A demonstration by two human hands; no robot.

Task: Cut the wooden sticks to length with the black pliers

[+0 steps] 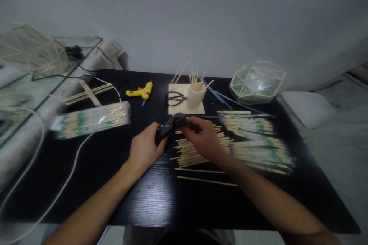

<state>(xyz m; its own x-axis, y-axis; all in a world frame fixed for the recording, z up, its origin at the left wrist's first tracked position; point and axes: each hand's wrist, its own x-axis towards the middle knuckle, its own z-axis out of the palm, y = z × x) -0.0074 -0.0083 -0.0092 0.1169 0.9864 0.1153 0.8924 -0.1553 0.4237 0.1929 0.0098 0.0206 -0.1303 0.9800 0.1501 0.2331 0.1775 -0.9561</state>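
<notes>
My left hand [146, 143] is wrapped round the handle of a black hand tool with a hooked, rounded head [171, 124], held above the table. At that head, on its right side, the fingers of my right hand [202, 136] are pinched together. Whatever lies between those fingertips is too dark and small to make out. Below the right hand spreads a pile of thin wooden sticks [186, 152]. Two single sticks [201, 180] lie nearer the front edge.
Behind stand a wooden board [179, 110], black-handled scissors [174, 98] and a holder of sticks [194, 98]. A yellow glue gun [140, 91] and bagged sticks [94, 119] are left. More packs [260, 153] and a geometric stick frame [257, 82] are right. A white cable [75, 166] crosses the table.
</notes>
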